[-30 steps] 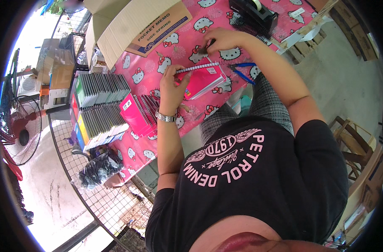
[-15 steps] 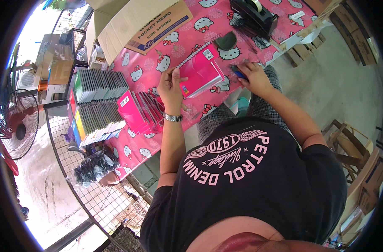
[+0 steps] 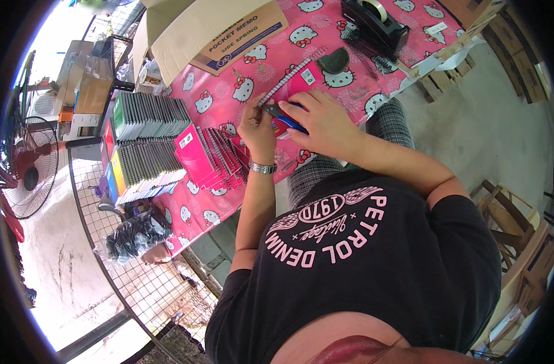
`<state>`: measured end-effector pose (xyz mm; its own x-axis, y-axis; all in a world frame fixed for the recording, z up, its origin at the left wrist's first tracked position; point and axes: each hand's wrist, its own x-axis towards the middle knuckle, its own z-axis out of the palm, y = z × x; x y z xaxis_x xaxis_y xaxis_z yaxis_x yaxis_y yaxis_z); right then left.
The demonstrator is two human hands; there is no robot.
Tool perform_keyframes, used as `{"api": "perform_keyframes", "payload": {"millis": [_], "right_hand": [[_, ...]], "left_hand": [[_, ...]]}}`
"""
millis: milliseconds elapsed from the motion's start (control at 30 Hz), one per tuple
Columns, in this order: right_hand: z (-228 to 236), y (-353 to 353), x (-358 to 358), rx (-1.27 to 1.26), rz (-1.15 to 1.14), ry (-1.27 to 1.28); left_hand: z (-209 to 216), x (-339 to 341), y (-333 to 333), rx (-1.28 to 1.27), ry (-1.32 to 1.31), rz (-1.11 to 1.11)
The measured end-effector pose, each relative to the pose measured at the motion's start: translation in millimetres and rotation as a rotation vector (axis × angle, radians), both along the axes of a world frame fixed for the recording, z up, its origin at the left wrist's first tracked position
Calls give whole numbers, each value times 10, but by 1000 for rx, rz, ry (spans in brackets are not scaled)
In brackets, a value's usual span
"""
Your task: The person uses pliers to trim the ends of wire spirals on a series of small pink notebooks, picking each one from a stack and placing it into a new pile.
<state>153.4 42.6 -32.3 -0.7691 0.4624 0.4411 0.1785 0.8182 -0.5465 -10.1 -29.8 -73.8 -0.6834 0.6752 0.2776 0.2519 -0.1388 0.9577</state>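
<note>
A pink spiral notebook (image 3: 294,86) lies on the table in front of me, largely covered by my right hand. Its wire coil (image 3: 289,77) runs along the upper left edge, with a loose tail past the far end. My left hand (image 3: 257,128) pinches the notebook at the near end of the coil. In my right hand (image 3: 327,124) are blue-handled cutting pliers (image 3: 294,124). Their dark jaws sit right at that coil end, beside my left fingertips. Whether the jaws touch the wire is too small to tell.
Left of my left hand, pink notebooks (image 3: 201,156) lie fanned, beside tall rows of spiral notebooks (image 3: 149,115). A cardboard box (image 3: 228,36) stands at the back. Beyond the notebook are a dark green half-round piece (image 3: 333,61), loose wire coils (image 3: 369,48) and a tape dispenser (image 3: 380,27).
My right hand has moved left over the notebook, bringing the pliers from the right side to the near coil end. My left fingers have closed in at that end.
</note>
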Motion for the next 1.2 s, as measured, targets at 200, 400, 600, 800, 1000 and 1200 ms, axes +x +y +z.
{"api": "perform_keyframes", "payload": {"millis": [200, 400, 600, 800, 1000, 1200], "right_hand": [[58, 103, -26, -1503, 292, 24], [-315, 374, 183, -750, 173, 202], [-911, 1015, 660, -263, -202, -289], [-1086, 1066, 436, 136, -177, -188], [-914, 1010, 321, -485, 249, -130], [-898, 1020, 161, -459, 268, -135]], "left_hand": [[-33, 87, -48, -2, 160, 125], [784, -194, -342, -92, 642, 258], [1800, -878, -1014, -491, 871, 221], [701, -1824, -995, -986, 859, 174], [696, -1143, -406, -571, 1268, 331], [156, -712, 524, -777, 368, -511]]}}
